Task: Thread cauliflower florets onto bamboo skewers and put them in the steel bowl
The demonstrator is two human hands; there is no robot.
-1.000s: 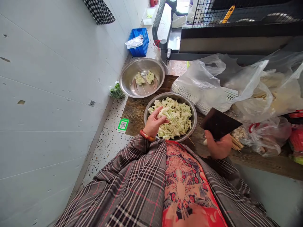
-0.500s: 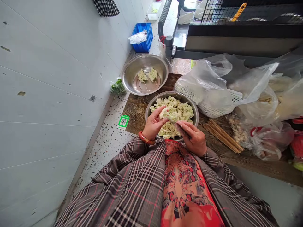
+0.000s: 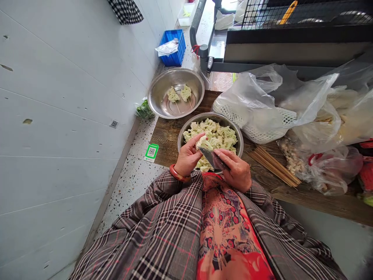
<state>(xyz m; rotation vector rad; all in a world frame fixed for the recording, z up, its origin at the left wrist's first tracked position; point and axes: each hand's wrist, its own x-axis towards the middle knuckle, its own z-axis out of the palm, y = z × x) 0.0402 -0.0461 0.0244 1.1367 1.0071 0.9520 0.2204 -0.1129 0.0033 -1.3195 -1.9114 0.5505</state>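
Observation:
My left hand (image 3: 189, 156) is closed around a cauliflower floret (image 3: 204, 143), held above a metal bowl (image 3: 239, 146) heaped with cut cauliflower (image 3: 214, 130). In my right hand (image 3: 237, 169) is a knife (image 3: 213, 158); its dark handle is mostly hidden by the fingers. The flat of the blade faces up, and its tip end meets the underside of the floret. Behind stands a wider metal basin (image 3: 151, 95) with two cauliflower pieces (image 3: 185, 92) on thin sticks lying in it.
Bamboo skewers (image 3: 272, 165) lie to the right of the bowl on the wooden board (image 3: 164, 136). Beyond them are a white basket (image 3: 258, 130) under plastic bags and a bag of pale pieces (image 3: 288, 155). A blue crate (image 3: 179, 50) and a wall (image 3: 72, 116) border the left.
The knife in my right hand has turned, so its blade face now shows beneath the floret. My left hand keeps hold of the floret. The whole view has shifted slightly.

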